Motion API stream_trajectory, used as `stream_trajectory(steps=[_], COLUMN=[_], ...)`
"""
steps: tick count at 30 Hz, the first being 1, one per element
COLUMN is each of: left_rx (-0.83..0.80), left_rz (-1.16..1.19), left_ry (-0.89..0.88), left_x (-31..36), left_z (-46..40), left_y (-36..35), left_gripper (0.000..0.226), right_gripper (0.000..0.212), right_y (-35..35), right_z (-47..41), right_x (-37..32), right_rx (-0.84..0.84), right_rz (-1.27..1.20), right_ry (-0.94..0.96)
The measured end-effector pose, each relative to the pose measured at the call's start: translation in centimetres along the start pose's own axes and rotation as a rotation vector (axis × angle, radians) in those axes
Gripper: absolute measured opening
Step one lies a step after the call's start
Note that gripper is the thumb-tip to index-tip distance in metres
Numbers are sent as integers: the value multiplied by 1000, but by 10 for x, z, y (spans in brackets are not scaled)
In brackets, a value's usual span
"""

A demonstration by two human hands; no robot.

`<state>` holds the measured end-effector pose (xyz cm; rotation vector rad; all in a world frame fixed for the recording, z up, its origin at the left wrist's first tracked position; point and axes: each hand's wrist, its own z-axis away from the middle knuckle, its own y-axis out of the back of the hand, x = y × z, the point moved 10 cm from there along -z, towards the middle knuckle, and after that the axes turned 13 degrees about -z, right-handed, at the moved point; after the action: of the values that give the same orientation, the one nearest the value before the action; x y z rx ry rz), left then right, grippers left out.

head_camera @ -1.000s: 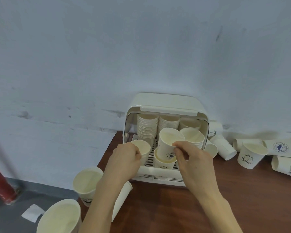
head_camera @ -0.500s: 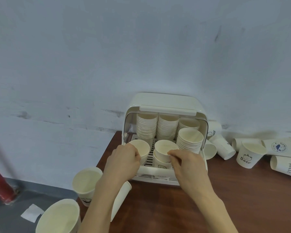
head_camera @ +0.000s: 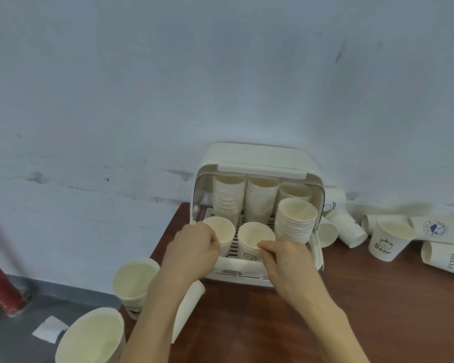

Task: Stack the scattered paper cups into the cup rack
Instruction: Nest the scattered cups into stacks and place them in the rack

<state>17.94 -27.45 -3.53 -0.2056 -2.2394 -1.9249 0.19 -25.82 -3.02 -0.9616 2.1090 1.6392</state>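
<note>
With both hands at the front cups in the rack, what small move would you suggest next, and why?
Probably release the smiley cup with the right hand and reach right for the upright Bear cup. The smiley cup appears seated at the front of the rack, while the left hand grips the neighbouring front cup. Several cups lie loose on the table.

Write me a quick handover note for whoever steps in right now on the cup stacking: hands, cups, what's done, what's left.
Left hand grips the front-left cup in the cup rack.
Right hand pinches the rim of the smiley cup, seated upright front-centre in the rack.
Done: three stacks along the back and a tall front-right stack.
Left: loose cups on the table to the right, including the Bear cup and the HELLO cup, plus the cups at the left edge.
</note>
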Motion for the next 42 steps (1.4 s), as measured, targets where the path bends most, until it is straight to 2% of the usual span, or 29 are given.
stream_trajectory(steps=[13,17,26,35,42], left_rx=[-9,-33,93,185,201], left_rz=[-4,-17,-14,68,282], left_ry=[11,29,0,-108,-313], left_x=[2,2,13,45,122], left_z=[1,4,17,33,58], left_y=[-1,3,31,54,56], left_gripper=[24,35,37,25,17], right_gripper=[33,40,45,38,35], right_y=[-2,2,20,65,136], right_z=[2,3,9,17,30], right_x=[-1,-5,-12,-2,44], right_rx=[-51,-21,63,162,325], right_rz=[13,-23,-104,-140,-123], right_ry=[-31,-10,25,46,-51])
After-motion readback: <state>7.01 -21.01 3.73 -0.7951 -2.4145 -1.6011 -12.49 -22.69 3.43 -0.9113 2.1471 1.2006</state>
